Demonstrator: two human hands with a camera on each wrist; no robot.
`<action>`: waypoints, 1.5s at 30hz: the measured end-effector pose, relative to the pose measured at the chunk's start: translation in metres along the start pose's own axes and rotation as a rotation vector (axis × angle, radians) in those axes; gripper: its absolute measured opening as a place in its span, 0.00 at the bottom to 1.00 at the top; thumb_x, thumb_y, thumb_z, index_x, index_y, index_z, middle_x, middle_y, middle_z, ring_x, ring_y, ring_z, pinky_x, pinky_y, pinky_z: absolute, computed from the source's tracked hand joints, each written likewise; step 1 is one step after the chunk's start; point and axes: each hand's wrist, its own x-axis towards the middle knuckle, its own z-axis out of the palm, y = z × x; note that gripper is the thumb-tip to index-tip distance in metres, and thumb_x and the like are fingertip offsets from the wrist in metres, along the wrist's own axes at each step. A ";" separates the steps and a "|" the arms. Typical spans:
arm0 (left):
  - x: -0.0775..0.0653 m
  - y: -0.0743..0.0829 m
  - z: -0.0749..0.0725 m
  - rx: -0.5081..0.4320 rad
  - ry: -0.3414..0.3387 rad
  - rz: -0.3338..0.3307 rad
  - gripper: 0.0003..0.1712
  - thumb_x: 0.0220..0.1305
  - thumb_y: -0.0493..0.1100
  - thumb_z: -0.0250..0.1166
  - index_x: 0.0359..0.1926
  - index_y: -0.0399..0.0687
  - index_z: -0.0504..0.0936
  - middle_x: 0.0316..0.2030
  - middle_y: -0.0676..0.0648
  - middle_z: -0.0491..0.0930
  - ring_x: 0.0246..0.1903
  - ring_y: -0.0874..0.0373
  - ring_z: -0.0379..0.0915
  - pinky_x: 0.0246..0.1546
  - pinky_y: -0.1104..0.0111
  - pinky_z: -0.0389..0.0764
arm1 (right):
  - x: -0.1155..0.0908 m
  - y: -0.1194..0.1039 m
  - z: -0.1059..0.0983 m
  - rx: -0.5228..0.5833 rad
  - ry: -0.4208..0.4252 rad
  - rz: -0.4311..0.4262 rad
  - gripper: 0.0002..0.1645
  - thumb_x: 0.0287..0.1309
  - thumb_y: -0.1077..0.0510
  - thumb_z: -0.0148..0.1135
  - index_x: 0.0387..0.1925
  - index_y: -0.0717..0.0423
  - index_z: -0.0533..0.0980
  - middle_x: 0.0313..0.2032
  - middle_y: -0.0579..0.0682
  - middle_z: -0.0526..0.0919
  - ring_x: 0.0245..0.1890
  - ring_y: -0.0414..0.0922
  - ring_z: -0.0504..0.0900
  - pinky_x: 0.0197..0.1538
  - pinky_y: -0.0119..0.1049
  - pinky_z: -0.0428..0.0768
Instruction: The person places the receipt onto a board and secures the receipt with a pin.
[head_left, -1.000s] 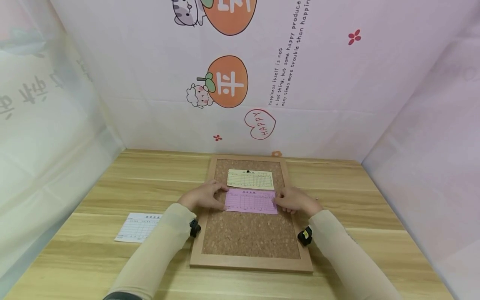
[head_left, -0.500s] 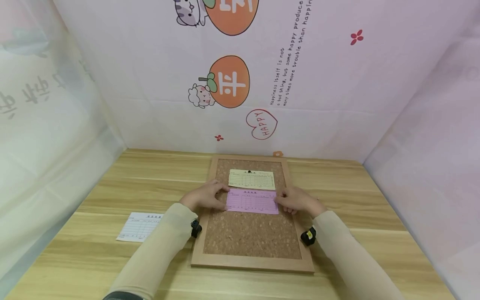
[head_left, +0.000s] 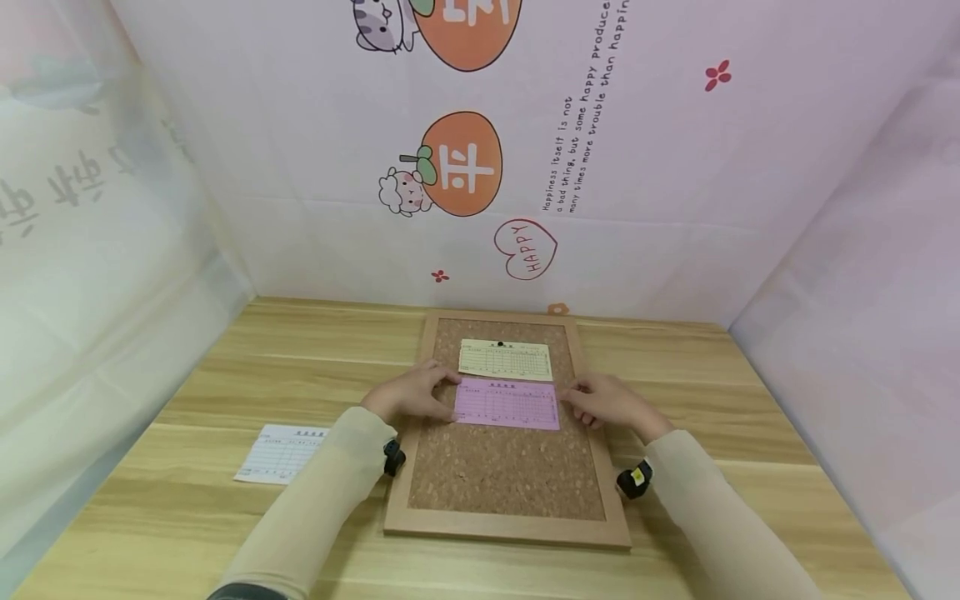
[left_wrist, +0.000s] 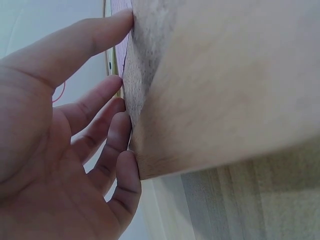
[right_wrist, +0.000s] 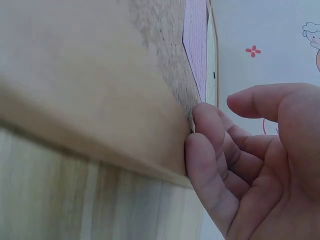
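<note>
A pink printed slip (head_left: 507,404) lies flat across the cork board (head_left: 506,475), just below a cream slip (head_left: 506,360) held at its top by a black pushpin (head_left: 500,343). My left hand (head_left: 411,392) touches the pink slip's left edge, thumb at the lower corner and a fingertip at the upper one; its fingers are loosely bent in the left wrist view. Beside the right edge is my right hand (head_left: 611,404), its fingertips close to the paper. In the right wrist view its thumb stands apart from the curled fingers (right_wrist: 210,172), with nothing seen between them.
On the wooden table (head_left: 450,575), a white printed slip (head_left: 279,454) lies left of the board, partly hidden by the left sleeve. The board's raised wooden frame (head_left: 506,527) runs around the cork. A printed cloth (head_left: 637,275) hangs behind the table.
My right hand has drawn slightly to the right, off the pink slip's edge. The left hand stays at the left edge, and the slip keeps its place on the board.
</note>
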 end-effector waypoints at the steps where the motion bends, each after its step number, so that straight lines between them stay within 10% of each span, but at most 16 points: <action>1: 0.000 0.000 0.000 -0.001 0.001 0.001 0.37 0.55 0.44 0.76 0.65 0.44 0.75 0.61 0.43 0.67 0.54 0.51 0.65 0.57 0.55 0.69 | -0.001 0.001 -0.001 0.002 0.008 0.004 0.16 0.73 0.53 0.55 0.42 0.63 0.80 0.27 0.53 0.80 0.26 0.46 0.80 0.30 0.39 0.81; 32: 0.001 -0.001 0.000 0.004 0.001 -0.003 0.37 0.55 0.45 0.76 0.65 0.44 0.74 0.60 0.43 0.68 0.52 0.51 0.65 0.54 0.57 0.70 | -0.033 0.025 -0.057 -0.036 0.080 -0.013 0.26 0.75 0.50 0.53 0.56 0.71 0.74 0.44 0.61 0.83 0.39 0.53 0.85 0.44 0.48 0.83; 45: -0.001 0.003 -0.001 0.006 0.004 -0.003 0.37 0.56 0.45 0.76 0.65 0.44 0.74 0.61 0.43 0.68 0.54 0.51 0.65 0.56 0.56 0.69 | -0.042 0.049 -0.066 -0.026 0.103 0.042 0.27 0.75 0.50 0.53 0.55 0.74 0.74 0.36 0.57 0.81 0.34 0.50 0.81 0.37 0.43 0.81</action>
